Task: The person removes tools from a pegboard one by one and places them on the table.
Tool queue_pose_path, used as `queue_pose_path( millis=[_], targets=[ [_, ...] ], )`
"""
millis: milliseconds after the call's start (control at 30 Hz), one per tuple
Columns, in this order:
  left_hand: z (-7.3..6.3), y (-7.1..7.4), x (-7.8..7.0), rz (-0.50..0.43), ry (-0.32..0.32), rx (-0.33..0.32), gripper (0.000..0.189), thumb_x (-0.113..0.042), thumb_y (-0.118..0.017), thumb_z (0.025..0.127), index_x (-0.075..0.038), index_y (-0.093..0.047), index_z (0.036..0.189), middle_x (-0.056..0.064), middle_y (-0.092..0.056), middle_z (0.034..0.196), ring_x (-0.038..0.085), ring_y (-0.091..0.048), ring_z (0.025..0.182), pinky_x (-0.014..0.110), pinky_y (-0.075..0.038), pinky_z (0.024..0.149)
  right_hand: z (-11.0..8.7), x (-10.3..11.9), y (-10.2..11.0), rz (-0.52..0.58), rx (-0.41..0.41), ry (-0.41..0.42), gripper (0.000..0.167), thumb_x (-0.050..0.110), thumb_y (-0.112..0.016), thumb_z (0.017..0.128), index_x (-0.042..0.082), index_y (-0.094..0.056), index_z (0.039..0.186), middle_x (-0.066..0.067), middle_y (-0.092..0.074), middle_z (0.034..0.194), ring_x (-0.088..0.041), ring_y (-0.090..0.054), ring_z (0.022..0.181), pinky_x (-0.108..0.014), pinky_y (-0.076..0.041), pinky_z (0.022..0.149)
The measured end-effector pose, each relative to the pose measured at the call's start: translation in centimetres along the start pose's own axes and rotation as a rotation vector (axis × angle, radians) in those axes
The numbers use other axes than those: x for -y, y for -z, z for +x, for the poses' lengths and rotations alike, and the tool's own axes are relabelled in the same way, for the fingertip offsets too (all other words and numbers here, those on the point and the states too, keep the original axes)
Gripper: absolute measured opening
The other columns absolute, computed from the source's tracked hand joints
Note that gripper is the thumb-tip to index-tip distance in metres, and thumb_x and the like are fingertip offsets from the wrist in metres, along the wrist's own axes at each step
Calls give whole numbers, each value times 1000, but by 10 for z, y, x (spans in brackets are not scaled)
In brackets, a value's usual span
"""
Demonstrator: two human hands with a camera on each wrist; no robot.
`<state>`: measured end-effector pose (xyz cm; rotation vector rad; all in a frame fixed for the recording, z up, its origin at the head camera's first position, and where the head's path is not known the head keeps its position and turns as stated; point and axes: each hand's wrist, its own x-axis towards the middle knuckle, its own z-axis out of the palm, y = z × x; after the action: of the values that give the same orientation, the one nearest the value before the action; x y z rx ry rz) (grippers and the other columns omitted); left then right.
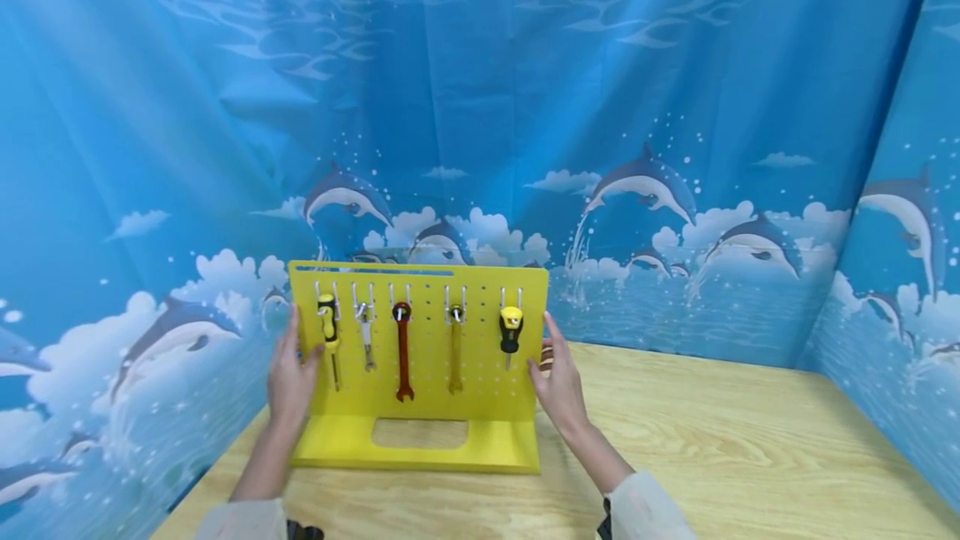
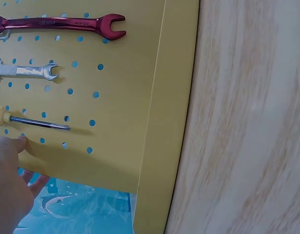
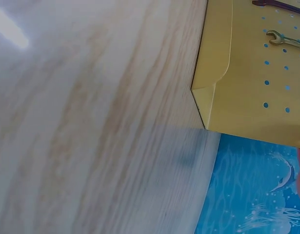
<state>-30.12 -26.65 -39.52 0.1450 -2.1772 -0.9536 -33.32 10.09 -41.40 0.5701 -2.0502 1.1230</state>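
A yellow pegboard stand point(image 1: 429, 373) stands upright on the table. My left hand point(image 1: 291, 382) grips its left edge, thumb on the front and other fingers behind, as the left wrist view shows. The right edge is gripped by my right hand point(image 1: 560, 386), of which only a sliver enters the right wrist view. Hanging on metal hooks, from left to right, are a yellow-black screwdriver point(image 1: 327, 322), a small silver wrench point(image 1: 367, 336), a red wrench point(image 1: 403, 357), a gold wrench point(image 1: 455, 361) and a stubby screwdriver point(image 1: 511, 327).
The light wood table point(image 1: 720, 432) extends to the right of the stand. Behind and on both sides hangs a blue curtain point(image 1: 480, 107) printed with dolphins. The stand's base has a rounded cutout showing the wood beneath.
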Motion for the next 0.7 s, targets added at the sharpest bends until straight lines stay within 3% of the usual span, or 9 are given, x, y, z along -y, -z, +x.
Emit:
queue_pose_path(
  millis=[133, 300, 433, 500, 700],
  targets=[
    [-1, -2, -1, -6, -5, 8, 70, -17, -56, 91, -25, -14, 148, 23, -28, 142, 36, -50, 57, 27, -42, 41, -2, 0, 5, -2, 4, -1, 86, -15, -65, 75, 12, -24, 145, -13, -53, 97, -23, -58, 75, -29, -53, 64],
    [-3, -5, -3, -16, -33, -2, 71, -14, -57, 90, -22, -15, 147, 26, -34, 137, 43, -53, 76, 28, -43, 47, -5, 0, 11, 1, -4, 17, 86, -16, -66, 74, 10, -24, 144, -12, -53, 96, -23, -58, 74, -29, -53, 64],
    [-4, -6, -7, -13, -39, -2, 71, -14, -57, 90, -23, -15, 147, 28, -37, 134, 32, -48, 57, 28, -42, 45, -8, 0, 15, 3, -12, 25, 88, -16, -66, 73, 13, -24, 145, -11, -54, 95, -22, -58, 74, -31, -54, 64],
    [-5, -8, -8, -10, -42, -2, 71, -14, -57, 90, -22, -15, 147, 28, -38, 132, 29, -46, 55, 30, -43, 45, -9, 1, 18, 5, -14, 23, 88, -16, -66, 73, 13, -24, 145, -12, -54, 95, -22, -58, 74, -31, -54, 64],
    [-6, -11, -11, -19, -45, 9, 71, -14, -57, 90, -22, -16, 147, 27, -46, 120, 37, -53, 79, 32, -48, 57, -11, 2, 24, 5, -15, 4, 86, -16, -65, 73, 12, -25, 144, -11, -54, 94, -20, -58, 74, -28, -53, 63]
  ],
)
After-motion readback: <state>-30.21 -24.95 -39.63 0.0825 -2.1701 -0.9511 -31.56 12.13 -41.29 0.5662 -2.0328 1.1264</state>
